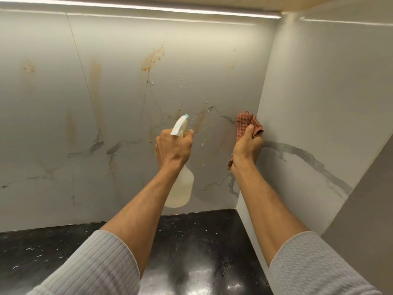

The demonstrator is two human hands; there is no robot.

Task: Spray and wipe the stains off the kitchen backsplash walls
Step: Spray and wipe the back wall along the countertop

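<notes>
My left hand (173,146) grips a white spray bottle (180,186) by its neck, its blue-tipped nozzle aimed at the back wall (127,99). That white marble backsplash carries orange-brown stains (152,58) and streaks, plus fresh droplets (180,80) near the nozzle. My right hand (247,145) holds a crumpled reddish-brown cloth (244,122) pressed into the corner where the back wall meets the right side wall (319,116).
A glossy black countertop (202,252) speckled with white flecks runs below the walls. An LED light strip (148,7) glows under the cabinet above. A grey panel (365,209) stands at the far right edge.
</notes>
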